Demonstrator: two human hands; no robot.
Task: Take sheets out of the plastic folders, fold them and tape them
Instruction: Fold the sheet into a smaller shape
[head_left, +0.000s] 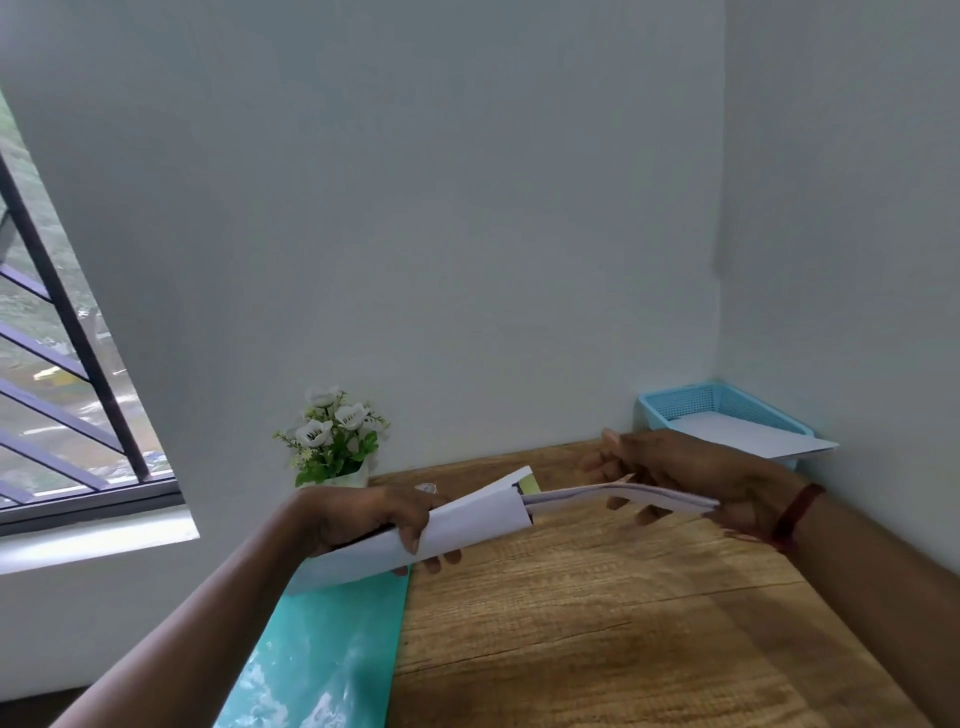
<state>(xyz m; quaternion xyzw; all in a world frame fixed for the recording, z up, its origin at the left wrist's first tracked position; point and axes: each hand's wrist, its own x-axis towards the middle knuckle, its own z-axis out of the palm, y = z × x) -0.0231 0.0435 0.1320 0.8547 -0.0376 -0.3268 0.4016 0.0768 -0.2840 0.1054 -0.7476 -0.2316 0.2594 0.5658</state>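
Teal plastic folder (322, 649) lies nearest, glossy and flat along the left edge of the wooden bench (597, 623). It looks as if it may overhang that edge. A nudge from the left forearm above it could send it sliding off.

Above the bench, the left hand (374, 519) grips a white sleeve (467, 525), with the fingers wrapped round its lower half. I cannot tell whether the sleeve is a folder or a curled sheet. The right hand (675, 467) holds a flat bundle of sheets (623, 496) by its far end, fingers curled under and over it. The near end of the bundle sits inside the sleeve's mouth.

The main risk is at that mouth. The left hand's squeeze probably pinches the bundle inside, so a hard or angled pull could crease or tear the sheets. The bundle also sags between the hands, so a loose inner sheet might slip out and drop. A green slip (529, 486) and something dark show at the opening and could be dragged out with the bundle.

Farther back are a flower pot (332, 441) against the wall and a blue basket (727, 400) in the right corner. Paper (743, 434) in the basket juts over its front rim and could be knocked by the right elbow.
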